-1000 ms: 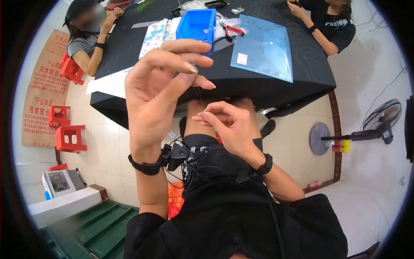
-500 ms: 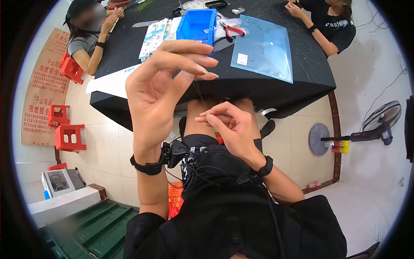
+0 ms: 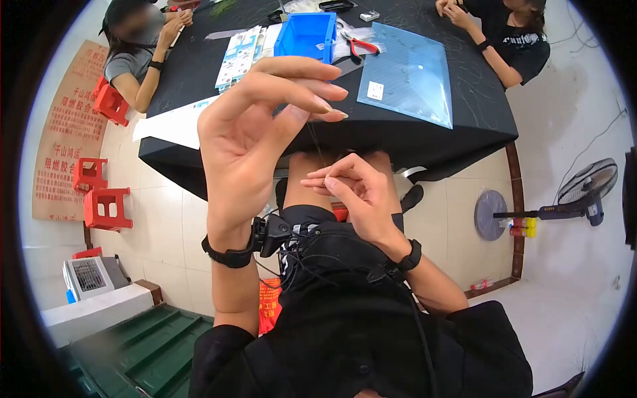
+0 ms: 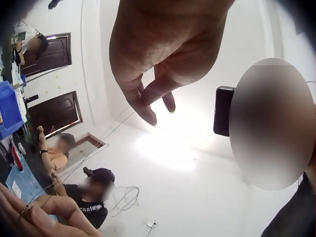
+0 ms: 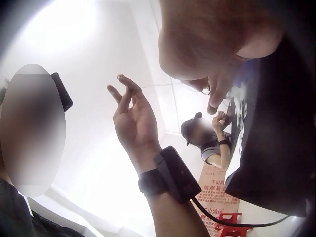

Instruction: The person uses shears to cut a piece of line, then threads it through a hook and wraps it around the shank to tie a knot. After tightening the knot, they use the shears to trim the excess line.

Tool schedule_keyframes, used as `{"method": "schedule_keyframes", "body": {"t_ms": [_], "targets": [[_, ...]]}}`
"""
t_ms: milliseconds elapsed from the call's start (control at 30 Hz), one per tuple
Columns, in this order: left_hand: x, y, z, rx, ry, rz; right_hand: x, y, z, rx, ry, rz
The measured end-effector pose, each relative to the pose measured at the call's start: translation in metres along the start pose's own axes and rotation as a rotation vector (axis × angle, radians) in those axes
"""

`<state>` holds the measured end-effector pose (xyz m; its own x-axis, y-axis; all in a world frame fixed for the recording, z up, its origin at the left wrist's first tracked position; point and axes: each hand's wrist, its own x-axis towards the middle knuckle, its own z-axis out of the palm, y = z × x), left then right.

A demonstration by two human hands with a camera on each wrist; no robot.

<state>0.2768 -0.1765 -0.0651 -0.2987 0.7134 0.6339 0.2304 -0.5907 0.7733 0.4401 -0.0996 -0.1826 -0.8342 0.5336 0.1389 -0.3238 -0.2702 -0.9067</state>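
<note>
My left hand is raised in front of the table, thumb and index finger pinching a fine thread-like strand. Lower and to the right, over the lap, my right hand pinches the strand's other end between thumb and index finger. Two thin lengths run taut between the hands. A tiny dark loop shows at the right fingertips in the left wrist view, and a small shiny loop in the right wrist view. The other fingers of the left hand extend loosely.
On the black-covered table stand a blue bin, red-handled pliers, a blue folder and printed sheets. Two people sit across, left and right. A fan stands at right, red stools at left.
My left hand has shifted slightly right and its fingertips have risen a little. The right hand has drifted slightly right, keeping its pinch. The strand stays stretched between them.
</note>
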Motion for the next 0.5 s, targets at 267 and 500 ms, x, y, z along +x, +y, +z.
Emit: {"method": "schedule_keyframes", "body": {"t_ms": [267, 500], "targets": [[0.0013, 0.0001, -0.0006, -0.010, 0.000, -0.001, 0.0006, 0.0020, -0.0041, -0.055, -0.043, 0.020], [0.0038, 0.0018, 0.0000, -0.019, -0.016, 0.010, 0.0027, -0.0001, 0.0012, -0.067, 0.016, 0.026]]}}
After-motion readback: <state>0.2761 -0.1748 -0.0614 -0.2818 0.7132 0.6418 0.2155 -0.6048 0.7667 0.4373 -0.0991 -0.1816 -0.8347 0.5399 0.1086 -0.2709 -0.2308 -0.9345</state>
